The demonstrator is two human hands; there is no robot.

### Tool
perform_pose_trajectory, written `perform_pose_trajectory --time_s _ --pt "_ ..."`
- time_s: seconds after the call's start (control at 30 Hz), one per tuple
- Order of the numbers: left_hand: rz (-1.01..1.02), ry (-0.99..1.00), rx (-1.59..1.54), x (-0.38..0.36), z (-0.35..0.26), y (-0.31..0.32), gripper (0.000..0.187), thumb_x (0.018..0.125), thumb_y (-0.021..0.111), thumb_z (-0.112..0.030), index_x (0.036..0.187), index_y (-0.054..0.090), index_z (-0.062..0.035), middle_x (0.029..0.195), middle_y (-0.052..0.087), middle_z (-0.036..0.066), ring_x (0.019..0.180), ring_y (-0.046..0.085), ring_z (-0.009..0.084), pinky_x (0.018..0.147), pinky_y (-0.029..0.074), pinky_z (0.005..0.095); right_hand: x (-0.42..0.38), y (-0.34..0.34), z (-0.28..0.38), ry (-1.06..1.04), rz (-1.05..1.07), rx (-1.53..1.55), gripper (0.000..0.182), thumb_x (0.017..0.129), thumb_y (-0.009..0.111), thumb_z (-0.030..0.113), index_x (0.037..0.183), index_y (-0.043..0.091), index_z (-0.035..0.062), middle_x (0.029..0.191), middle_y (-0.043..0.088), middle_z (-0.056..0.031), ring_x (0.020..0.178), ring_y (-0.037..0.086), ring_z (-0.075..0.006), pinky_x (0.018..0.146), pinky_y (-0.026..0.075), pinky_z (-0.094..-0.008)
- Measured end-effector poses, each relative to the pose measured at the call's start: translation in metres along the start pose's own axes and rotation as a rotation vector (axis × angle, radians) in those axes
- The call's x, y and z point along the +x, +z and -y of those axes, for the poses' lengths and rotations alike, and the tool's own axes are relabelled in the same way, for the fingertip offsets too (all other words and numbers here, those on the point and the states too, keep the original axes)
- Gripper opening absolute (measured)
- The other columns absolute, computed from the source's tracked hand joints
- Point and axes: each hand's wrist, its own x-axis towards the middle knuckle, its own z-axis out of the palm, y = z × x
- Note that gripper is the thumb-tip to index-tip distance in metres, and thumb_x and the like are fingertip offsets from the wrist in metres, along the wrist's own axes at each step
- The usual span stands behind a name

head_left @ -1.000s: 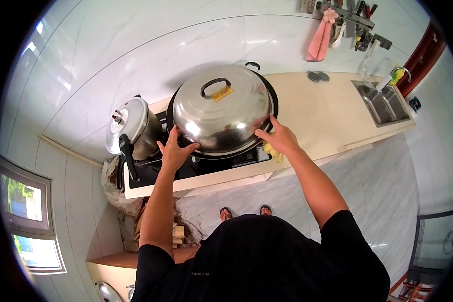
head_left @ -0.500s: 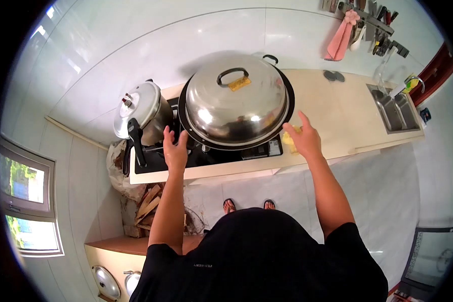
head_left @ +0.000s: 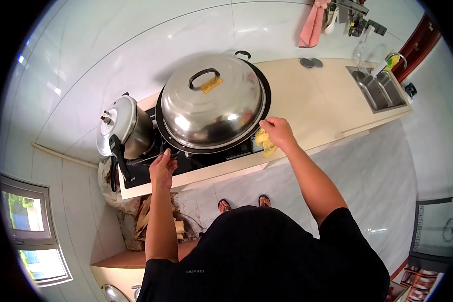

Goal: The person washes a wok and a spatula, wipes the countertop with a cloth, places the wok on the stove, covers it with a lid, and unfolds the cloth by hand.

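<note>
A large black wok (head_left: 268, 103) with a domed silver lid (head_left: 214, 108) sits on the black gas stove (head_left: 201, 160). My right hand (head_left: 279, 132) is closed on a crumpled yellow cloth (head_left: 265, 142), which hangs beside the wok's right front rim at the counter edge. My left hand (head_left: 163, 169) is closed near a black handle at the wok's front left, by the stove's front edge; whether its fingers grip the handle is hard to see. To the left stands a silver pressure cooker (head_left: 123, 126), its long black handle pointing forward.
The pale counter (head_left: 307, 100) runs right to a double sink (head_left: 377, 90) with a faucet. Two dark round items (head_left: 311, 63) lie near the wall. A pink towel (head_left: 314, 24) and utensils hang above. Firewood (head_left: 143, 221) lies on the floor at left.
Both hands have gone from spread to closed. My right hand has taken hold of the yellow cloth and lifted it. The view has shifted, so the wok appears farther left.
</note>
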Motion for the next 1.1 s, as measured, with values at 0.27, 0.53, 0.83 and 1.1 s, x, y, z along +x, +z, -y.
perform_pose_trajectory --time_s 0.27,0.53,0.83,1.1 --pt "0.020 0.058 -0.067 0.013 0.002 -0.006 0.021 0.091 0.073 -0.019 0.105 0.069 -0.0035 0.087 0.068 0.002 0.070 0.065 0.0154 0.061 0.053 0.0272 -0.007 0.006 0.009 0.021 0.014 0.018 0.032 0.089 0.067 0.029 0.083 0.068 -0.0019 0.063 0.060 -0.0102 0.056 0.056 -0.0182 0.057 0.046 -0.0359" --pt "0.020 0.058 -0.036 0.021 0.002 -0.008 0.022 0.095 0.069 -0.020 0.109 0.070 -0.0038 0.088 0.068 0.002 0.072 0.063 0.0136 0.063 0.053 0.0276 -0.006 0.016 0.002 -0.008 -0.023 -0.024 0.033 0.089 0.067 0.030 0.081 0.067 -0.0019 0.067 0.063 -0.0152 0.060 0.060 -0.0259 0.060 0.048 -0.0388" --pt "-0.075 0.081 0.149 0.001 -0.010 0.001 0.045 0.093 0.071 -0.029 0.126 0.061 -0.0005 0.096 0.067 0.006 0.068 0.062 0.0136 0.062 0.054 0.0269 -0.021 0.010 0.008 -0.015 -0.073 -0.076 0.038 0.089 0.067 0.036 0.084 0.067 -0.0017 0.073 0.065 -0.0188 0.066 0.062 -0.0301 0.064 0.049 -0.0384" --pt "-0.003 0.965 0.956 -0.043 -0.058 0.045 0.034 0.087 0.071 -0.013 0.120 0.067 -0.0066 0.099 0.066 0.010 0.068 0.058 0.0174 0.065 0.050 0.0287 -0.094 -0.014 -0.078 0.075 0.022 -0.192 0.037 0.088 0.065 0.037 0.090 0.068 0.0004 0.083 0.069 -0.0178 0.078 0.067 -0.0333 0.071 0.052 -0.0386"
